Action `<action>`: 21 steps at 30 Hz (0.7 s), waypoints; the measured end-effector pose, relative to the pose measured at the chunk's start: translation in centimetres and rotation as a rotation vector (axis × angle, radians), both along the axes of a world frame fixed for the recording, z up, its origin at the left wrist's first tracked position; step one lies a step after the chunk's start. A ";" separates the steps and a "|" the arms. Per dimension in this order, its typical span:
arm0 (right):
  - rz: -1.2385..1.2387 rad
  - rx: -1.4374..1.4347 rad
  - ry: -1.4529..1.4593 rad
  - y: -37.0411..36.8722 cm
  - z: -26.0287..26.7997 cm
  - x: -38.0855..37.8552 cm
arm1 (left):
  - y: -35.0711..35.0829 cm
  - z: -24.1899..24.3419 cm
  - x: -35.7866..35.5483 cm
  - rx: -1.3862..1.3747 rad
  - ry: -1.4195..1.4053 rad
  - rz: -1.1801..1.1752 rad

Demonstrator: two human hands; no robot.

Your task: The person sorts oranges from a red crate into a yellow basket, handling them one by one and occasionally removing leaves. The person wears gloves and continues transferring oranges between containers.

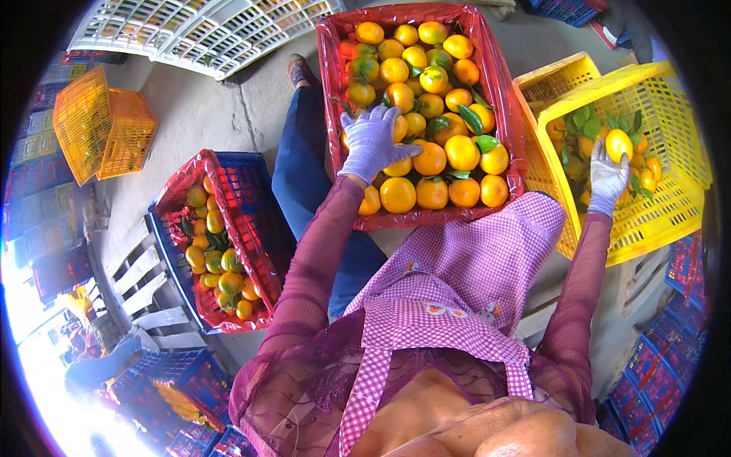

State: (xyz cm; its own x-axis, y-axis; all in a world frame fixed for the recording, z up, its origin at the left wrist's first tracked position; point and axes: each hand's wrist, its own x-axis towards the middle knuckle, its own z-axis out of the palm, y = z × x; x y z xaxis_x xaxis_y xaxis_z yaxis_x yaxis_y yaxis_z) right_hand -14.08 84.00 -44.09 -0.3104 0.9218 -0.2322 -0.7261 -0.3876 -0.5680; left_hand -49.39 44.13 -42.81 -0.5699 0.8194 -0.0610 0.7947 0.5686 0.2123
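Observation:
My left hand (374, 140), in a pale lavender glove, lies palm down with spread fingers on mandarins in a crate lined with red plastic film (511, 143). Rows of orange and greenish-yellow mandarins (398, 195) fill this crate, some with green leaves (471, 120). Off to the right, my gloved right hand (608, 177) holds a single yellow-orange mandarin (618, 145) on its fingers. That hand is over a tilted yellow plastic crate (622, 85), where more mandarins (648, 178) and leaves lie.
Left of my leg, a blue crate with red lining (251, 188) holds mandarins. Orange crates (128, 128) stand farther left, a white crate (211, 34) at the top. Wooden pallet slats (140, 265) lie on the concrete floor (188, 108). Blue crates (657, 371) are stacked lower right.

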 end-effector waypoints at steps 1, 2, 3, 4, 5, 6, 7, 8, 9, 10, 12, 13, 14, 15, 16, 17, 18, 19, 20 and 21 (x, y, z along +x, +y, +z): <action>-0.098 0.035 -0.064 -0.3 1.1 0.1 | 0.0 -0.4 0.0 0.029 -0.004 -0.018; -0.056 0.105 -0.022 -1.1 2.9 0.5 | -0.2 -0.7 -0.3 0.036 -0.011 -0.028; -0.044 0.176 0.004 -2.1 4.7 0.2 | -0.2 -1.0 -0.5 0.060 0.007 -0.038; -0.012 0.406 -0.127 -3.9 6.2 -0.3 | -0.3 -1.1 -0.7 0.052 -0.015 -0.031; 0.086 0.680 -0.550 -6.1 7.0 -2.1 | -0.3 -1.3 -1.0 0.058 -0.022 -0.038; 0.138 0.948 -0.987 -8.7 8.1 -3.8 | -0.2 -1.3 -1.2 0.043 -0.018 -0.046; 0.289 0.959 -1.087 -11.6 8.5 -6.4 | -0.1 -1.3 -1.4 0.041 -0.040 -0.051; 0.499 1.030 -1.082 -14.2 8.6 -8.8 | 0.2 -1.3 -1.5 0.017 -0.052 -0.039; 0.789 0.867 -0.700 -16.8 8.0 -11.9 | 0.3 -1.2 -1.7 -0.011 -0.067 -0.029; 0.820 0.996 -0.775 -19.1 6.7 -15.5 | 0.5 -1.2 -1.8 -0.017 -0.051 -0.038; 0.918 0.918 -0.902 -21.5 3.8 -21.7 | 0.4 -1.1 -1.9 -0.043 -0.037 -0.056; 0.917 0.922 -1.101 -22.1 2.4 -23.8 | 0.4 -1.1 -2.0 -0.040 -0.027 -0.051; 0.937 1.090 -1.250 -22.2 1.2 -24.7 | 0.2 -1.0 -1.9 -0.029 -0.029 -0.052; 0.982 1.178 -1.497 -22.2 0.0 -25.5 | 0.2 -1.0 -1.9 -0.011 -0.023 -0.055; 1.061 1.214 -1.544 -22.0 -1.0 -26.0 | 0.0 -1.0 -1.9 0.010 -0.021 -0.059; 1.106 1.276 -1.420 -21.7 -1.8 -26.1 | -0.1 -1.1 -1.9 0.023 -0.024 -0.061; 1.152 1.297 -1.362 -21.3 -2.2 -26.0 | -0.1 -1.2 -1.8 0.021 -0.026 -0.058; 1.223 1.285 -1.374 -21.1 -2.6 -25.9 | -0.1 -1.2 -1.8 0.029 -0.023 -0.053; 1.198 1.345 -1.274 -20.8 -2.7 -25.7 | 0.0 -1.3 -1.9 0.012 -0.020 -0.062; 1.242 1.395 -1.295 -20.8 -2.7 -25.7 | 0.0 -1.2 -1.8 0.019 -0.016 -0.056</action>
State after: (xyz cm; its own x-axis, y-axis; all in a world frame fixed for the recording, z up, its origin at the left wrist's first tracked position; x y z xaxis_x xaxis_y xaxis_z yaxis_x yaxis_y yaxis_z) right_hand -39.79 63.24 -46.76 -0.9344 0.1739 -0.3109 0.3368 0.7155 -0.6120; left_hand -51.23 44.15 -44.06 -0.5218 0.8514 -0.0535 0.8219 0.5186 0.2358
